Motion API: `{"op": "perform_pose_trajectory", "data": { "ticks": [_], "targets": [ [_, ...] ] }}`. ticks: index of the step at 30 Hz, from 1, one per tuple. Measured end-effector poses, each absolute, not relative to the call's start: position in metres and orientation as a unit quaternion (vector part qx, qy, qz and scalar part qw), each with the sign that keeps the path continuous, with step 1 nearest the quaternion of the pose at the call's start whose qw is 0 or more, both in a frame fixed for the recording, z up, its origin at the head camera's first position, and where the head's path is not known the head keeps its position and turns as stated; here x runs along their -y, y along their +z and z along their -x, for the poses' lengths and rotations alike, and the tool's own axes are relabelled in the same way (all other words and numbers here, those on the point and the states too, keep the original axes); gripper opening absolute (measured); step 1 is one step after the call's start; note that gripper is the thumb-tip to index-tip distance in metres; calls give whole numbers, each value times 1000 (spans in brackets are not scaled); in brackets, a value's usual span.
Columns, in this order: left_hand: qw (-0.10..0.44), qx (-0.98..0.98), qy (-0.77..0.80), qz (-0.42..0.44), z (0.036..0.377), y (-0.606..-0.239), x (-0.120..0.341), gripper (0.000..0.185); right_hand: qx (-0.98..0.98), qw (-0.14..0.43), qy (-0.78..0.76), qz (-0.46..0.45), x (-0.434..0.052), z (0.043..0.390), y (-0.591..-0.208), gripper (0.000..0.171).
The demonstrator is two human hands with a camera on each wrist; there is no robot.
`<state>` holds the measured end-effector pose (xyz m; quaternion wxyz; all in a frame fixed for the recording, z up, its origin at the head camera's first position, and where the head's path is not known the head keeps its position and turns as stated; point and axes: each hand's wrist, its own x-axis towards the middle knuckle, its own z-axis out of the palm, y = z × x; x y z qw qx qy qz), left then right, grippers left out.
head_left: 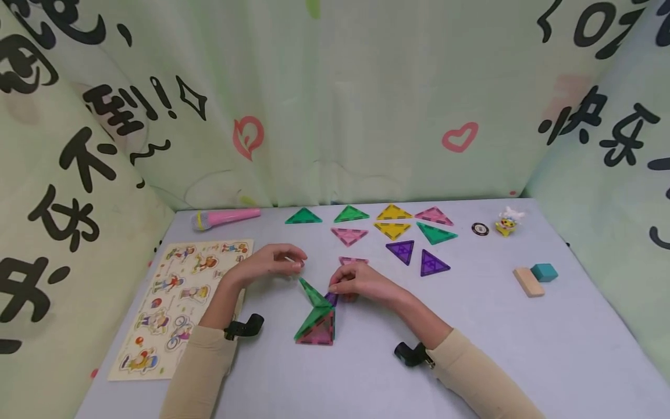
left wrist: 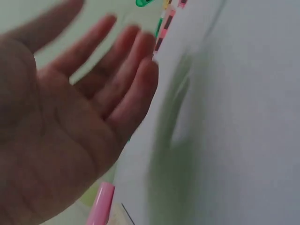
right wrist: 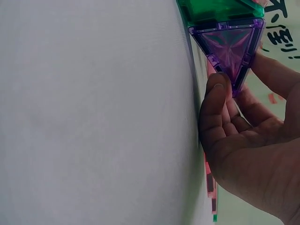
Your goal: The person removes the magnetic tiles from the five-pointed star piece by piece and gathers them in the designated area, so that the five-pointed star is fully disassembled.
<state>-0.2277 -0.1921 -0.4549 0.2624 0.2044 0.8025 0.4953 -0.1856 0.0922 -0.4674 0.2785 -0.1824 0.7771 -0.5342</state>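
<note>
A small standing cluster of magnetic triangle tiles sits mid-table: two green tiles (head_left: 314, 308) and a pink tile (head_left: 320, 336) at its base. My right hand (head_left: 337, 289) pinches a purple triangle tile (head_left: 331, 298) at the cluster's upper right. In the right wrist view the purple tile (right wrist: 229, 47) is held between thumb (right wrist: 213, 105) and fingers, joined edge to edge with a green tile (right wrist: 218, 10). My left hand (head_left: 293, 263) hovers just left of the cluster, holding nothing. In the left wrist view its palm (left wrist: 70, 126) is spread with straight fingers, blurred.
Loose green, yellow, pink and purple triangles (head_left: 392, 230) lie at the back. A picture puzzle board (head_left: 178, 302) and a pink microphone (head_left: 226, 218) are at the left. A wooden block (head_left: 528, 282), teal cube (head_left: 544, 272), small toy (head_left: 509, 222) and round disc (head_left: 480, 229) lie right. Curtains enclose the table.
</note>
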Motion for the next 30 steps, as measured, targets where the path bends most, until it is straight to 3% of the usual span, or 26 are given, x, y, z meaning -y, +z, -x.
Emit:
{"op": "perform_pose_trajectory", "data": {
  "ticks": [5,13,30],
  "targets": [
    [303,-789,465,-264,209,-457,190,34,-778,277,-533,184,-93,186,-467,22],
    [262,-809,475,-225,202,-467,181,10,-776,274,-534,190,-92,185,-467,21],
    [249,-800,505,-207,204,-484,184,14,-772,276,-538,192,-92,186,-466,22]
  ]
}}
